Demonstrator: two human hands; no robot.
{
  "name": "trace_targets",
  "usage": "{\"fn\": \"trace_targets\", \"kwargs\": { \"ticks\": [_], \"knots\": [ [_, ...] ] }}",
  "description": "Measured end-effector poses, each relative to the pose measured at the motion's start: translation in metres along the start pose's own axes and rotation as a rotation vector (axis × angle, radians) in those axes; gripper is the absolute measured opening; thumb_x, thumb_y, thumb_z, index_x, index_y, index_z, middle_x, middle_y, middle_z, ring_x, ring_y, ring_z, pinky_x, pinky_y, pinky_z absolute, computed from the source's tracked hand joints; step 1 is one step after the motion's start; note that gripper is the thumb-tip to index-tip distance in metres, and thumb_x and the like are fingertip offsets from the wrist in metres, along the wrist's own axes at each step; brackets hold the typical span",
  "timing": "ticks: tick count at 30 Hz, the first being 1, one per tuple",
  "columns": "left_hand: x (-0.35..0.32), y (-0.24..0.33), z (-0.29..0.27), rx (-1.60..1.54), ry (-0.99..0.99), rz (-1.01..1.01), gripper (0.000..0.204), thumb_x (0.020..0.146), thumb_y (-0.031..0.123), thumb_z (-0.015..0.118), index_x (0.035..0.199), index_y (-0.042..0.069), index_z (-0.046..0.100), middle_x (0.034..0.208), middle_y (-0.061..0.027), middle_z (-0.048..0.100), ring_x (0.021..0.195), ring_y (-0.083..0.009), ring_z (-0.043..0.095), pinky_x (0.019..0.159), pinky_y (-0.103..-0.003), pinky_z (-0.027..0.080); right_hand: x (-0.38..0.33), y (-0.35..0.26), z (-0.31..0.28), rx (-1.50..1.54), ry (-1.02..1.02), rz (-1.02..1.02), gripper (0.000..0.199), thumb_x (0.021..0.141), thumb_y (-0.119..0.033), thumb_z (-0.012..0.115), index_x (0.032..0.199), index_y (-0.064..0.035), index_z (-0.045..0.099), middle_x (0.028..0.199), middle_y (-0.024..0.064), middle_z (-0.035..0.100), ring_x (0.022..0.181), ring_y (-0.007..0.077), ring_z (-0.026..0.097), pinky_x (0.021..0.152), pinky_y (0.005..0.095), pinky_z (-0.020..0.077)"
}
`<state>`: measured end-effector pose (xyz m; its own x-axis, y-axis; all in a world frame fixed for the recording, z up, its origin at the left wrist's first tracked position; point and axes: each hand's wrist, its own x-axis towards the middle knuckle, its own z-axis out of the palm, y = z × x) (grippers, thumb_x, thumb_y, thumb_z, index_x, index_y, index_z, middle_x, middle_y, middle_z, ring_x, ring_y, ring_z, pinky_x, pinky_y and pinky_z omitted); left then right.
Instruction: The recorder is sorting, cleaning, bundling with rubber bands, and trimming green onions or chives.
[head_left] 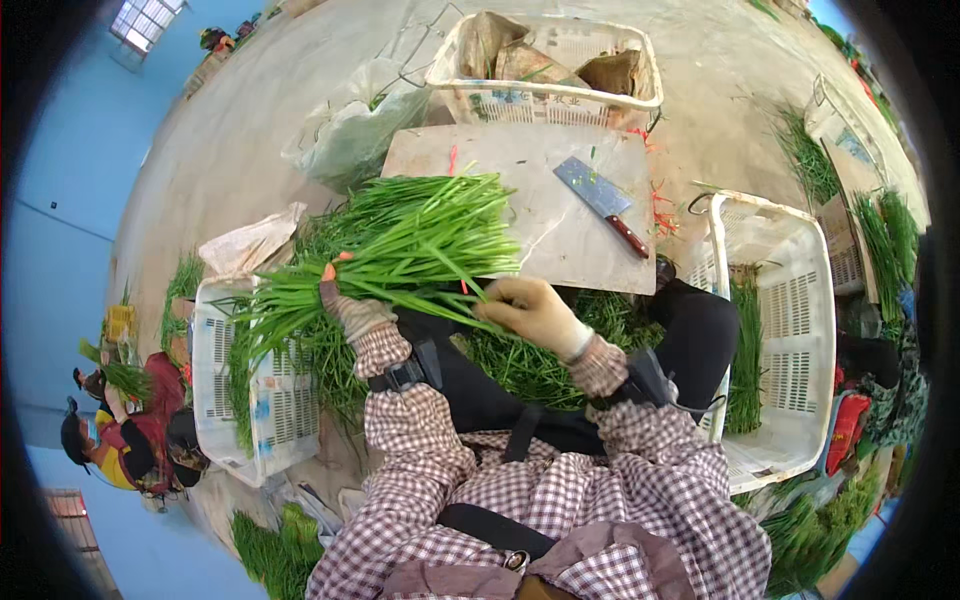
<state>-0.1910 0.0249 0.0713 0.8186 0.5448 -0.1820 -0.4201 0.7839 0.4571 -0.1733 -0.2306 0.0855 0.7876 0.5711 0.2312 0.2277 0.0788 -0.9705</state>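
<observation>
Right now I see my left hand [352, 312], in a worn knitted glove, wrapped tight around the stem end of a bundle of green chives [400, 245], fingers curled shut on it. The bundle lies across my lap and fans out to the far right, its tips lying over the near left edge of the table [560, 235]. My right hand [535, 312], in a pale glove, sits just right of the bundle, its fingers bent and pinching a few loose stalks at the bundle's near side. More loose chives [545, 355] are heaped on my lap under both hands, against the dark apron. On the table, a cleaver [600, 203] with a reddish handle lies at a slant, well apart from the bundle, blade pointing far left. Beyond the table stands a white plastic crate [550, 62] holding brown paper sacks, and a clear plastic bag [350, 125] sits to its left. A white crate [255, 385] on my near left holds chives that hang over its rim; another white crate [785, 330] on my right has chives along its inner left wall. More chives lie scattered on the concrete floor [250, 150]. At the far left edge another person [120, 435] in bright clothing crouches with greens.
</observation>
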Motion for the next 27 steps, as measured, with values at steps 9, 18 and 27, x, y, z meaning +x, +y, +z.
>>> {"fn": "trace_targets", "kwargs": {
  "ticks": [9, 18, 27],
  "knots": [
    [0.029, 0.033, -0.050, -0.100, -0.154, 0.098, 0.022, 0.078, 0.028, 0.061, 0.087, 0.008, 0.062, 0.095, -0.0066, 0.062, 0.092, -0.0234, 0.057, 0.084, -0.048, 0.047, -0.048, 0.002, -0.068, -0.797, 0.135, 0.137, 0.033, 0.072, -0.028, 0.072, 0.096, -0.0066, 0.063, 0.080, 0.0105, 0.063, 0.076, 0.0234, 0.064, 0.064, 0.0343, 0.0492],
    [0.015, -0.008, -0.016, 0.046, -0.314, 0.138, 0.018, 0.077, 0.021, 0.058, 0.087, 0.005, 0.058, 0.092, -0.0083, 0.061, 0.092, -0.0227, 0.057, 0.090, -0.049, 0.045, 0.044, 0.006, -0.024, -0.495, 0.247, 0.214, 0.029, 0.080, -0.031, 0.064, 0.086, -0.0025, 0.065, 0.070, 0.0113, 0.062, 0.059, 0.0189, 0.058, 0.054, 0.0305, 0.0443],
    [0.018, 0.016, -0.032, -0.071, -0.332, 0.157, 0.017, 0.081, 0.014, 0.057, 0.096, 0.008, 0.059, 0.084, -0.0047, 0.062, 0.092, -0.0201, 0.056, 0.094, -0.045, 0.044, -0.065, 0.027, -0.122, 0.187, -0.178, 0.232, 0.026, 0.083, -0.028, 0.062, 0.094, -0.0049, 0.064, 0.073, 0.0035, 0.061, 0.063, 0.0099, 0.052, 0.057, 0.0243, 0.0424]
  ]
}}
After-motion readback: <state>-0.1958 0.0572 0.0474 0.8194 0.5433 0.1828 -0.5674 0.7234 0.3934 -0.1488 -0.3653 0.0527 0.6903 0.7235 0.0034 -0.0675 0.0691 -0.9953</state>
